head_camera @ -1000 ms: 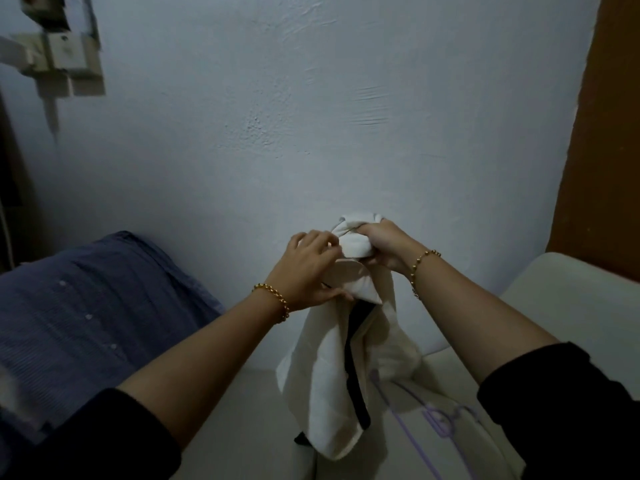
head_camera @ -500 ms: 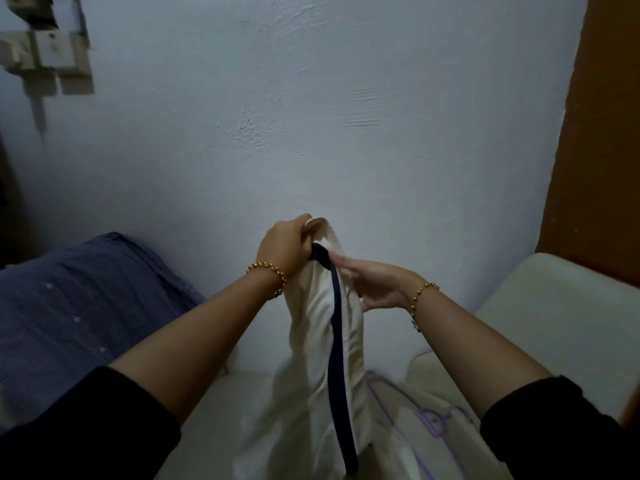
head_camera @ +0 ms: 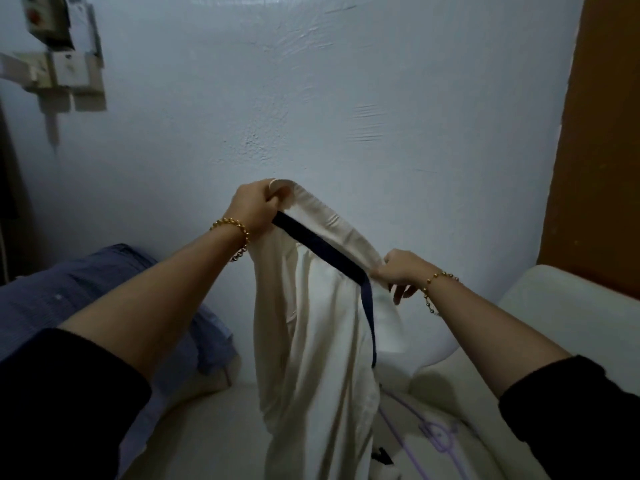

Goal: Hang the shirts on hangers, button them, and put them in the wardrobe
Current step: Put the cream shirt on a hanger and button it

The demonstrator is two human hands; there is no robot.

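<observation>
Fingers of the left hand curl tight round the upper end of the collar of a cream shirt, held up before the pale wall; a blue striped shirt lies low at far left. A navy band slopes down along the stretched collar to the right hand, whose fingers pinch the lower end. The cloth hangs between both arms. Below right, a purple hanger lies on the white surface.
</observation>
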